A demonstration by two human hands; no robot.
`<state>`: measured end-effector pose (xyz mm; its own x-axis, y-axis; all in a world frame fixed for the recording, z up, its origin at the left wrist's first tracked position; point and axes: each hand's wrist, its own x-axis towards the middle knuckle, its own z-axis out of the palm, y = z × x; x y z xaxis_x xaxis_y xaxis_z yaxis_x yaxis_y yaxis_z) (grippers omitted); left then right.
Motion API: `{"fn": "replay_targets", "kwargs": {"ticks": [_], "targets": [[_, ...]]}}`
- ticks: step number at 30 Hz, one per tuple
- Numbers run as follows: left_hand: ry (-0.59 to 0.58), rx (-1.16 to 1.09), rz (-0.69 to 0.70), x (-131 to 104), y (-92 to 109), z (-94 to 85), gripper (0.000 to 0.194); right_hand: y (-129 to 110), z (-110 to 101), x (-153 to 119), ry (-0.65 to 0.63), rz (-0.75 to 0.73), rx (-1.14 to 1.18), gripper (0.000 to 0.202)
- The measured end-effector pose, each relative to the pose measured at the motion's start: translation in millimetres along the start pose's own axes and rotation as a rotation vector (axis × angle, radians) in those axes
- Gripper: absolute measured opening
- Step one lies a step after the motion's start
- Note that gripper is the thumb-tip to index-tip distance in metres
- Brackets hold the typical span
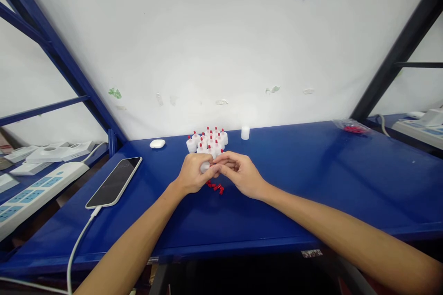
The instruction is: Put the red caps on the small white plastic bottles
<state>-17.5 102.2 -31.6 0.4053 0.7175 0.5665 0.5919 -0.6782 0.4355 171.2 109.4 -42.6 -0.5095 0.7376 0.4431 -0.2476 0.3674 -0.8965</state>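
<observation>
My left hand [198, 173] is closed around a small white plastic bottle [205, 167], which lies tilted in the fingers with its near end showing. The fingers of my right hand [242, 175] are pinched together at the bottle's other end, touching my left fingertips; what they grip is hidden. Just behind the hands stands a tight group of white bottles [191, 145] with red pointed caps. Several loose red caps [216, 187] lie on the table below the hands. To the right of the group, a white bottle [245, 133] stands alone with no red cap visible.
A phone [114, 182] with a white charging cable lies at the left, and a white earphone case [157, 144] sits near the wall. At the far right is a clear bag [352, 126] with red pieces. Blue frame posts [74, 64] rise at the left of the blue table [297, 170].
</observation>
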Motion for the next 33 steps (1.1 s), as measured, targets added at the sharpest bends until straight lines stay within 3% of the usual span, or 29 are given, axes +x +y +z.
{"fn": "replay_targets", "kwargs": {"ticks": [4, 8, 13, 18, 21, 26, 33], "targets": [[0.153, -0.106, -0.079, 3, 3, 1.6, 0.043, -3, -2, -6, -0.018, -0.206, -0.293, 0.009], [0.259, -0.216, -0.141, 3, 3, 6.2, 0.048, -6, -1, -11, -0.102, -0.393, -0.608, 0.035], [0.286, -0.287, -0.234, 4, 3, 12.1, 0.05, -7, 2, -12, -0.161, -0.323, -0.714, 0.046], [0.238, -0.393, -0.231, 2, 3, 14.7, 0.044, -7, 3, -10, -0.225, -0.306, -0.833, 0.055], [0.271, -0.389, -0.285, 3, -1, 14.4, 0.038, -5, -2, -7, -0.135, -0.317, -0.831, 0.059], [0.425, -0.29, -0.387, 7, -11, 10.0, 0.028, -3, -21, 3, 0.09, -0.226, -0.949, 0.052], [0.482, -0.31, -0.386, 5, -15, 3.8, 0.036, 0, -26, 7, -0.147, -0.039, -1.25, 0.045]]}}
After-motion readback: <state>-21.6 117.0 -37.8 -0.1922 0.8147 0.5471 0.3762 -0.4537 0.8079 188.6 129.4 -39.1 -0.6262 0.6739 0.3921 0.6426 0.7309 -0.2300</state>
